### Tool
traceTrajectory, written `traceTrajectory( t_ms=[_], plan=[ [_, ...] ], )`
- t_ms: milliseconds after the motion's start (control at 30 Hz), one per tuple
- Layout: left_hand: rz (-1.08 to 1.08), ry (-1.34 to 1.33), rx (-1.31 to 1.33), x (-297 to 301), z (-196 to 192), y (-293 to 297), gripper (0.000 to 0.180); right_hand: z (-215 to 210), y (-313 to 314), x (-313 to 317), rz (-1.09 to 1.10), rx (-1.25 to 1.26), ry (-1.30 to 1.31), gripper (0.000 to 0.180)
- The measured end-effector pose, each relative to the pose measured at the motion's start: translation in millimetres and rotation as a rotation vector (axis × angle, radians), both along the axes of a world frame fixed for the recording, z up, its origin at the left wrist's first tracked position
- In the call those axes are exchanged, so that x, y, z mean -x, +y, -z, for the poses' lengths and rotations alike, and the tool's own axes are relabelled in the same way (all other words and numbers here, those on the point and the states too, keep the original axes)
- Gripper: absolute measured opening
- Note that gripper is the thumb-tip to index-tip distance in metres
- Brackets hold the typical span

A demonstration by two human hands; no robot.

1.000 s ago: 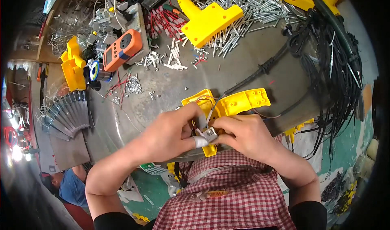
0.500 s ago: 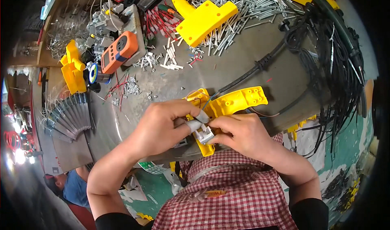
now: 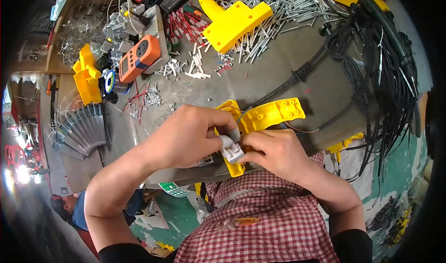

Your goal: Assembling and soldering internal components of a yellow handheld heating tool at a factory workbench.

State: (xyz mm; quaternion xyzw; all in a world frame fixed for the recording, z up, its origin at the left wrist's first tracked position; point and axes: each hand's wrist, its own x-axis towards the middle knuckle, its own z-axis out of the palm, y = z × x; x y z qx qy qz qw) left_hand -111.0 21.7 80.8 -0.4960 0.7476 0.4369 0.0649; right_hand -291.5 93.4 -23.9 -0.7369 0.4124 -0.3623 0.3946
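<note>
My left hand (image 3: 195, 135), with white wraps on its thumb and a fingertip, pinches a small grey-and-white block (image 3: 233, 153). From the other side my right hand (image 3: 281, 153) has its thumb and forefinger closed against the block's edge. Any thin wire between the fingertips is too small to make out. Beneath both hands lies an open yellow tool housing half (image 3: 274, 113), its handle pointing toward my apron and partly covered by the block and fingers. A black power cable (image 3: 283, 86) runs to the housing, where thin wires come out.
At the back, another yellow housing (image 3: 236, 23) lies on a heap of long screws (image 3: 283, 5). An orange meter (image 3: 139, 58), a solder spool (image 3: 114, 82) and small nuts (image 3: 152, 95) are on the left. Black cables (image 3: 357, 63) and a soldering iron (image 3: 385, 28) are at right.
My left forearm and elbow have swung outward to the left, and the left hand has tilted slightly. Both hands stay at the grey-and-white block. The view has turned a little.
</note>
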Motion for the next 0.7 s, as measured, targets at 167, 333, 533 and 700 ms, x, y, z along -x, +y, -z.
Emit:
traceTrajectory(
  t_ms=[167,333,533,700],
  plan=[
    [-0.13,-0.016,-0.149,0,4,8,0.016,2,-2,2,-0.025,0.008,-0.003,0.026],
    [-0.022,-0.006,0.063,0,7,17,0.018,3,-1,1,-0.02,0.027,-0.034,0.026],
    [0.004,0.025,0.091,2,10,22,0.025,0,-1,-1,-0.034,0.034,-0.027,0.026],
    [0.004,0.084,0.146,-5,10,20,0.023,2,-2,-1,0.0,-0.005,-0.052,0.025]
  ],
)
